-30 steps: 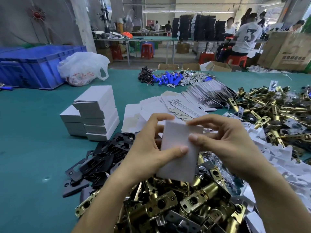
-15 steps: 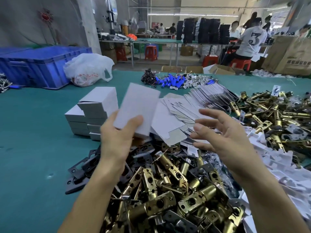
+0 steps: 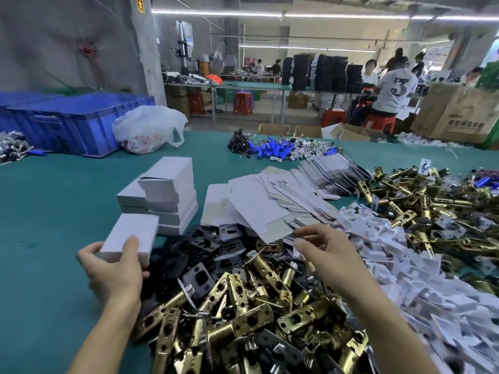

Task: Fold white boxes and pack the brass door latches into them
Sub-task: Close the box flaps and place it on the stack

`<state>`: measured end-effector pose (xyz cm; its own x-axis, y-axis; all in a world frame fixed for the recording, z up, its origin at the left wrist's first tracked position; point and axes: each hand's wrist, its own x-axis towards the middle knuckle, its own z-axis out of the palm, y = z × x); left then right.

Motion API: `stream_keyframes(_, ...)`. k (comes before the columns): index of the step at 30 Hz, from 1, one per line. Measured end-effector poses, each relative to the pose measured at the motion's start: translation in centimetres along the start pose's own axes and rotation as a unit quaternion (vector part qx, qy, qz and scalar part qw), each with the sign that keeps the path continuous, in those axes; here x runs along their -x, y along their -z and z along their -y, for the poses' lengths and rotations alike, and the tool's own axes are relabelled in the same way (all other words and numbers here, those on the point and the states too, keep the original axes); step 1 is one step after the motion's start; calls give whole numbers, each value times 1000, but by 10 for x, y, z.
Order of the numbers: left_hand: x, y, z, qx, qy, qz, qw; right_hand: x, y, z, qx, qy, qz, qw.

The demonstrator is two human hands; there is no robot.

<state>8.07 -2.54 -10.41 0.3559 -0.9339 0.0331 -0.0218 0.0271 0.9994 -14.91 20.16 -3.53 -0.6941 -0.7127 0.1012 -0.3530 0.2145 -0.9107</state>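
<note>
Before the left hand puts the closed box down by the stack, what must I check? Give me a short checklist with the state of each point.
1. Left hand holds the white box firmly: ok.
2. Box flaps closed: ok on the sides that show; far end cannot tell.
3. Latch inside the box: cannot tell.
4. Stack of boxes stands straight: ok.
5. Free table left of the stack: ok.
6. Right hand empty, near the flat blanks: ok.
</note>
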Motion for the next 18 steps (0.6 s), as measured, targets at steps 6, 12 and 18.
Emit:
stream_keyframes(6,-20,4,7,-152,-23,16,988,-27,-16,2,199,54,-4,979)
stream_keyframes(12,-16,-4,12,-249,-27,48,967,-51,-53,29,330,59,20,942)
stream_keyframes(18,-12,-9,6,-256,-44,86,962,-60,-78,40,440,6,68,895)
